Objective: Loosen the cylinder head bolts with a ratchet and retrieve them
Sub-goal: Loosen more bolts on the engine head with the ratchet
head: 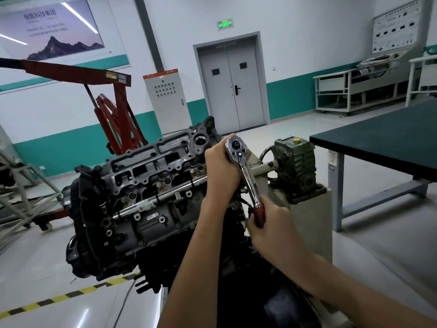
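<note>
Right hand (267, 223) wraps ratchet (247, 178) red grip, 5 o'clock from its head; left hand (220, 166) clasps head. Stiff, slick chrome, so pull at grip end.

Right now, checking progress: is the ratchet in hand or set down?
In hand: the right hand grips the ratchet by its red handle, and the left hand wraps around below its head.

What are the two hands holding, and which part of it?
Both hold one ratchet. The left hand grips it at its shiny head; the right hand grips its red handle.
</note>
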